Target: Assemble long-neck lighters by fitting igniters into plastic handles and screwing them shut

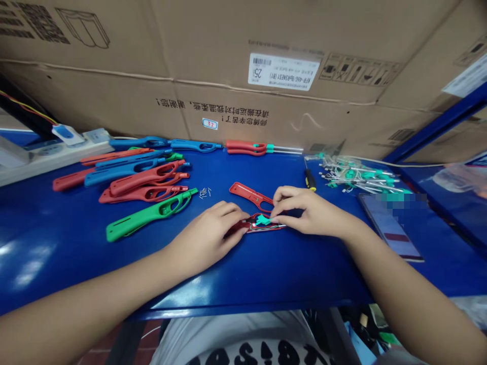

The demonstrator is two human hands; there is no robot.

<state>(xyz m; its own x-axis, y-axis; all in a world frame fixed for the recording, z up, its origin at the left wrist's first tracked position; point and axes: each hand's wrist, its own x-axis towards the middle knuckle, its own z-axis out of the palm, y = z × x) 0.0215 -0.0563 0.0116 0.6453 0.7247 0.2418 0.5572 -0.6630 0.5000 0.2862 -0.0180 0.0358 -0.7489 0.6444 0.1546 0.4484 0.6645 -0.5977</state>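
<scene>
A red lighter housing half (262,229) lies low over the blue table, with wires and a metal rod inside it. My left hand (222,225) is closed around its left end. At its right end, the fingers of my right hand (300,210) pinch a teal plastic piece (262,219) sitting in the housing. Just behind them lies a second red housing half (251,194), its right end partly covered by my right hand. Small screws (204,192) are scattered left of it.
Red, blue and green lighter housings (152,213) lie at left, near a power strip (49,152). A finished-looking red lighter (262,148) rests against the cardboard (213,71). At right are a screwdriver (310,178), a pile of wired teal parts (353,172) and a phone (391,228).
</scene>
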